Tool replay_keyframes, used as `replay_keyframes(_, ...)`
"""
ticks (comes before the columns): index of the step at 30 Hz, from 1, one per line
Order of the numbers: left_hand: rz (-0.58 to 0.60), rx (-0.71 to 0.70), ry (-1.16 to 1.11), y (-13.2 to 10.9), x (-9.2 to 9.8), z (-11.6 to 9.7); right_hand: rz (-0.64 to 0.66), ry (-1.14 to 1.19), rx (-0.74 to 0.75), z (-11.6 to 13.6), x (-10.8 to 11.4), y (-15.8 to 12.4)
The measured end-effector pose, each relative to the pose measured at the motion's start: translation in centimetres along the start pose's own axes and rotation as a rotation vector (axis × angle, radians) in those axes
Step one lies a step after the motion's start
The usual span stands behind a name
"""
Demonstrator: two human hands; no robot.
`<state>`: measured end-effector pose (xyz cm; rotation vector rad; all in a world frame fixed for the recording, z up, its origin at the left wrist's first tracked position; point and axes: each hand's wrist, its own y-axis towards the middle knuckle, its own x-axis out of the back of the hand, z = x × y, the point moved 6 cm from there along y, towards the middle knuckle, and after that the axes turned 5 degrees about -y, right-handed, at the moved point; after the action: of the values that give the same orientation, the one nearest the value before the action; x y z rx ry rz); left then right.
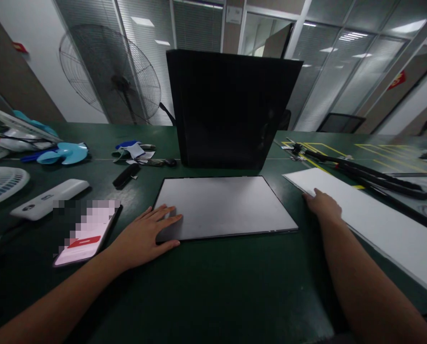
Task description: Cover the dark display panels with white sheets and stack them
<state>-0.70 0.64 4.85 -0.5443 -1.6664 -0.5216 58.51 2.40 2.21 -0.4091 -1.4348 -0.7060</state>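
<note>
A flat grey rectangular panel (224, 205) lies on the dark green table (213, 286) in front of me. My left hand (145, 236) rests open at the panel's near left corner, fingers spread over its edge and thumb below it. My right hand (322, 205) lies beyond the panel's right edge, fingertips touching the near end of a long white sheet (378, 224); its fingers look flat and hold nothing. Behind the grey panel stands a large black panel (231, 107), upright.
A phone (87, 234) with a lit screen lies left of my left hand. Further left are a white remote-like device (50, 198), white fan grilles (1, 184) and blue fan blades (64, 153). Black rods (371, 174) lie at right. A standing fan (113, 76) is behind.
</note>
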Motion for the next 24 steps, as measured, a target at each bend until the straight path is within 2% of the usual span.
replay_keyframes(6, 0.041, 0.042, -0.044, 0.1, 0.0, 0.2, -0.042, 0.014, -0.132, 0.0, 0.8, -0.4)
replay_keyframes(12, 0.078, 0.080, -0.071, 0.1, 0.0, 0.5, -0.217, 0.063, -0.209, 0.8, 3.8, -2.4)
replay_keyframes(16, 0.058, 0.069, -0.081, 0.1, -0.1, 0.6, -0.348, 0.078, -0.174, 3.3, 6.3, -4.5)
replay_keyframes(18, 0.051, 0.063, -0.087, 0.1, 0.0, 0.6, -0.380, 0.054, -0.069, 6.2, 7.5, -6.2)
replay_keyframes(20, 0.030, 0.076, -0.105, -0.1, 0.2, 0.7, -0.368, 0.007, 0.116, 10.1, 8.2, -8.9)
replay_keyframes(24, -0.027, 0.135, -0.169, -0.5, 0.3, 1.4, -0.186, -0.086, 0.673, 18.4, 7.7, -16.8)
